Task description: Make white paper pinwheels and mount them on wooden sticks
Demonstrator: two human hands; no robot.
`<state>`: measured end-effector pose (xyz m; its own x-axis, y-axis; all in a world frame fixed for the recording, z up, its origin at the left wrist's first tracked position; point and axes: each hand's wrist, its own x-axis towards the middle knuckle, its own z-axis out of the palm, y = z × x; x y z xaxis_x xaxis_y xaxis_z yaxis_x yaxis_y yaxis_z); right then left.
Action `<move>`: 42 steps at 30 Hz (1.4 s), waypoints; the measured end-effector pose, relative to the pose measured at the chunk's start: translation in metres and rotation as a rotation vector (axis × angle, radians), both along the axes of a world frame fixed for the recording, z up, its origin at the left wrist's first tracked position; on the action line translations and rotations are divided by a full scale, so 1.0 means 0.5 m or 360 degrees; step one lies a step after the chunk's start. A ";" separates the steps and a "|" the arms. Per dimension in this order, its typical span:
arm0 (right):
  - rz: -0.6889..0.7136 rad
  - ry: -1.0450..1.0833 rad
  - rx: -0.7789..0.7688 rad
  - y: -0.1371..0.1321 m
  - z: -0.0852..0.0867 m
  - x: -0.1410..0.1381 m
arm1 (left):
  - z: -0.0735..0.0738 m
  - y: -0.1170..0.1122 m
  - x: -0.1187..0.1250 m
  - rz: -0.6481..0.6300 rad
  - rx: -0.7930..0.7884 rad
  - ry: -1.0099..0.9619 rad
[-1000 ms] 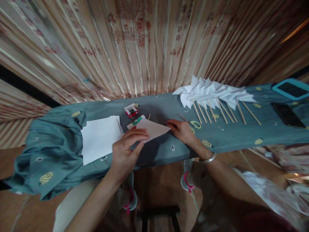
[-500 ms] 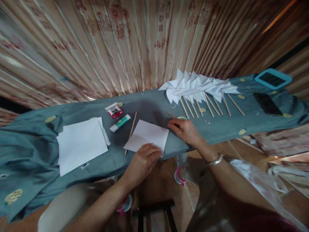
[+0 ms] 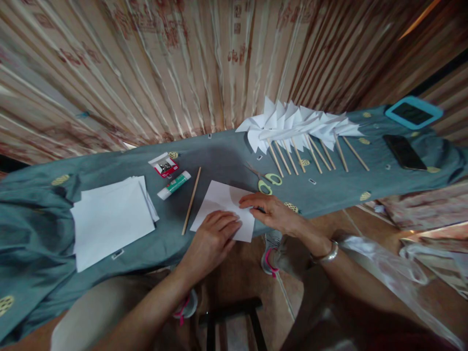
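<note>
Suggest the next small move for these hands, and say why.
Perhaps slide the white sheet slightly farther onto the table: its near right corner seems to overhang the edge, and the left hand and right hand both touch it.

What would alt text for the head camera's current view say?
A person's left hand lies on a white paper sheet on a cloth-covered table; the right hand reaches over the sheet's right side. To the left are a wooden stick, glue stick, open box and paper stack; back right, scissors and folded paper shapes on sticks.
</note>
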<state>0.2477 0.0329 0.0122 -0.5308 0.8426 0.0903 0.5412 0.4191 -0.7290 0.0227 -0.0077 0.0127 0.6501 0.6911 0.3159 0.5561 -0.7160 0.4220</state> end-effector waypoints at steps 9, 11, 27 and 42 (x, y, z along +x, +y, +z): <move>0.0080 -0.0049 -0.0136 -0.005 0.003 0.016 | -0.013 0.029 -0.080 0.0220 -0.0111 0.0047; -0.0016 0.0072 -0.0155 -0.002 -0.005 0.013 | -0.013 0.024 -0.080 0.0236 -0.0115 0.0041; -0.0535 0.0120 -0.0340 0.052 -0.010 -0.046 | -0.014 0.013 -0.085 0.0540 0.0090 -0.0043; -0.0587 -0.0134 -0.0144 0.063 -0.005 -0.075 | -0.039 -0.033 -0.009 0.0216 -0.0004 0.0485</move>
<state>0.2105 0.0644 0.0097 -0.1931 0.9809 -0.0238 0.7031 0.1214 -0.7006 0.0180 -0.0240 -0.0069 0.6166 0.7782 0.1192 0.7472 -0.6261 0.2230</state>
